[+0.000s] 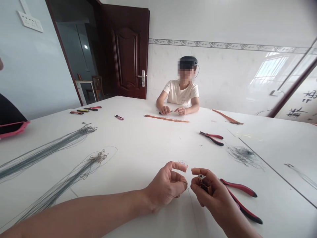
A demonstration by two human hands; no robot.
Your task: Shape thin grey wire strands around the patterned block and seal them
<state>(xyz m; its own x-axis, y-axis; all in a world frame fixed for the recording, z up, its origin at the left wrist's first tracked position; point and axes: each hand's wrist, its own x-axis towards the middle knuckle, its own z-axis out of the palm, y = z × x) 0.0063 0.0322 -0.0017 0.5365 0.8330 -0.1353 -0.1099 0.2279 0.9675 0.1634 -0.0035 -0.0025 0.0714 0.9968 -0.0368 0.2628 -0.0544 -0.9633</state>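
Note:
My left hand [169, 183] is curled above the white table [138, 145], its fingers pinched on a thin wire that is barely visible. My right hand [211, 193] is closed around a small brown lighter [203, 181], metal top pointing up towards the left hand. The two index fingertips nearly meet. Red-handled pliers [241, 201] lie on the table just right of my right hand.
Two bundles of thin grey wires [56, 145] fan out at left. A second pair of red pliers [211, 137] and a wire tangle [244, 155] lie at right. A person [180, 94] sits across the table with orange strips [167, 118]. Small tools [85, 110] lie far left.

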